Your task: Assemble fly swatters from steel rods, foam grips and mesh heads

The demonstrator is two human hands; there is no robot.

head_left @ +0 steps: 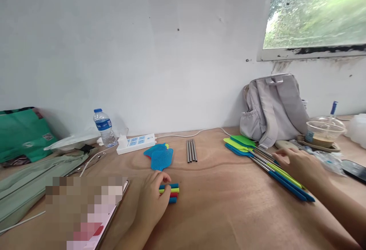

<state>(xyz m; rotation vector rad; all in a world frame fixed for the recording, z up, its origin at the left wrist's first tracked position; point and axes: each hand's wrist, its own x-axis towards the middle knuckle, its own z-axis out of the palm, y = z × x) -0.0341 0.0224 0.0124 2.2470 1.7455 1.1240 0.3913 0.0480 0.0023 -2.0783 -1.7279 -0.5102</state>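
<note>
My left hand [151, 198] rests on the wooden table [217, 208] with its fingers curled over a small bunch of coloured plastic handles [170, 193], blue, green and red. My right hand [297, 164] lies with its fingers spread over the handles of several assembled fly swatters [257, 154], green and blue, that fan out toward the backpack. Loose swatter heads [160, 155], blue with a bit of red and green, lie stacked behind my left hand. A few metal rods [191, 150] lie side by side at the table's middle.
A grey backpack [273, 109] leans on the wall at right, beside a lidded drink cup [324, 130] and a phone [354, 170]. A power strip [136, 143], water bottle [104, 127], green bag [23, 133] and grey-green cloth [31, 183] sit at left.
</note>
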